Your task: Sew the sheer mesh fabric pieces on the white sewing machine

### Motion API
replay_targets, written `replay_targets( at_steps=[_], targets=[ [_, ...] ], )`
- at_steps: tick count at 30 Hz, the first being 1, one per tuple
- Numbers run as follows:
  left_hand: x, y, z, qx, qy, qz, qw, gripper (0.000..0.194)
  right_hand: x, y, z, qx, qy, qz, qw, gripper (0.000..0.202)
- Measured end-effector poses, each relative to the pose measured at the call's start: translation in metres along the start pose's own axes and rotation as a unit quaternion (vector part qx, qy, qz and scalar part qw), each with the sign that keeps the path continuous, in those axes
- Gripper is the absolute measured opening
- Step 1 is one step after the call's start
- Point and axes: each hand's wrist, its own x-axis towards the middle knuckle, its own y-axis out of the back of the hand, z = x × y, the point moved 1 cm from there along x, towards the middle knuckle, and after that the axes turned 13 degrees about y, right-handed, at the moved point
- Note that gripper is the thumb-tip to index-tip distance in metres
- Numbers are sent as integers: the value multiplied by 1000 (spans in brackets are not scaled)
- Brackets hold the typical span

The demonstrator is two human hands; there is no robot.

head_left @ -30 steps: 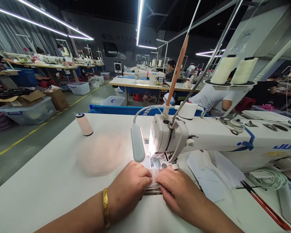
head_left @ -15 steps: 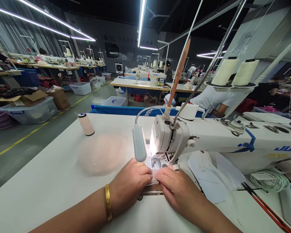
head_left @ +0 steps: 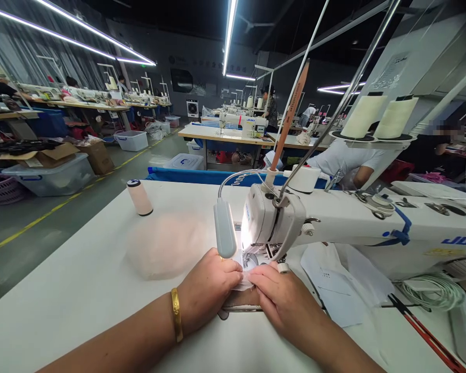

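Note:
Just in front of the needle area of a white sewing machine (head_left: 275, 217), a small piece of sheer white fabric (head_left: 245, 282) lies between my hands. My left hand (head_left: 212, 282) pinches its left side, with the fingers curled. My right hand (head_left: 281, 290) has its thumb and fingers pressed together on the right side. A grey lamp (head_left: 225, 230) hangs over my left fingers and lights the spot. Blurred pale pink material (head_left: 165, 248) lies on the table left of my left hand. The fingertips partly hide the fabric.
A pink thread cone (head_left: 140, 198) stands at the table's back left. Right of my right hand lie pale pattern pieces (head_left: 339, 295), red-handled tweezers (head_left: 427, 331) and a coiled cable (head_left: 431, 290). Behind the machine, a person in white (head_left: 345, 155) leans forward.
My hands have shifted slightly away from me toward the needle, still on the fabric. The whole view has moved a little. The pink material looks much the same.

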Motion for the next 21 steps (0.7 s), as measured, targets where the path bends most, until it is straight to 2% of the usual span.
replay_targets(
  at_steps=[11, 21],
  targets=[
    [6, -2, -4, 27, 12, 16, 999, 25, 1, -3, 5, -17, -16, 19, 1000, 39],
    [8, -1, -5, 35, 35, -10, 999, 22, -2, -9, 9, -15, -16, 40, 999, 40]
  ],
)
